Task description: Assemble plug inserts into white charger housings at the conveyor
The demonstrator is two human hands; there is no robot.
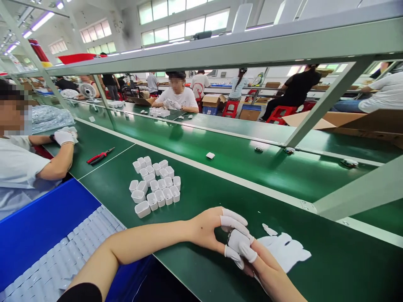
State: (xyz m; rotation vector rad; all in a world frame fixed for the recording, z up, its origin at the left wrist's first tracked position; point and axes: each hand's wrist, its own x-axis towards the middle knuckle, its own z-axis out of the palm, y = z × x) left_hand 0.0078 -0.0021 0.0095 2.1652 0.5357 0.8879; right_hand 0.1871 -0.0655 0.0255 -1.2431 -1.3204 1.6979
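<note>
Head view: a small white piece [233, 239] with a dark edge sits between the two hands over the near part of the green surface [214, 191]. Left hand [204, 228] and right hand [260, 258] wear white fingertip covers; each grip is closed on the piece, the fingers hiding most of it. Just beyond the right hand a white glove [291, 251] lies flat, a white scrap [269, 229] at its far side. Left of the hands stands a cluster of white cups [157, 184], with red-and-black pliers [100, 156] farther off, near a co-worker's gloved hand [65, 136].

A pale strip [220, 173] bounds the surface on the far side, a thick post [362, 193] rising from it at right. The near edge slants beneath the left forearm, beside a blue bin [47, 205] of white parts [78, 247]. Green surface stretches between cups and hands, and rightward past the glove.
</note>
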